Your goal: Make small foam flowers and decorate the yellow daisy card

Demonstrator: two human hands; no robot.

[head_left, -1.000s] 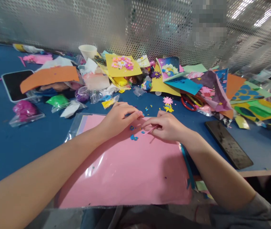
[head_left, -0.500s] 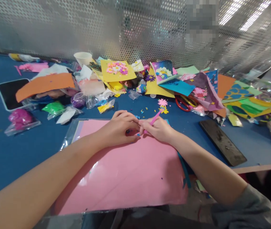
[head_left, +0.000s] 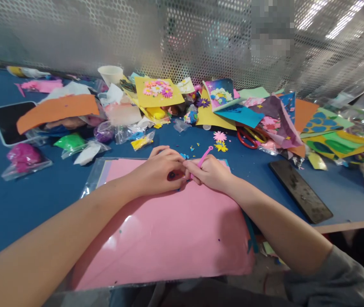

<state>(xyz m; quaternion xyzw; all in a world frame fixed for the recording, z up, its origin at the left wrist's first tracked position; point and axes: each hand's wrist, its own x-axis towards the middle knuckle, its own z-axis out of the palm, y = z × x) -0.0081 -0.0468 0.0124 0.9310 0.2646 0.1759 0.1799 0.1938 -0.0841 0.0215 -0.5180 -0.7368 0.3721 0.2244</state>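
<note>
Gripping pink tool (head_left: 205, 157) w/ R hand (head_left: 213, 174), w/ pink sheet (head_left: 169, 238) under. Can't tell grip of L hand (head_left: 158, 172) alongside tbh.

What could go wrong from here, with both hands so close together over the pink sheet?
The small blue bits lie loose just beyond the fingers, so a sweep of the left hand might scatter them.

The pink sheet seems to reach past the edge of the table, so pressing there could shift it.

The dark phone lies near that edge, and the right arm could knock it off.
</note>
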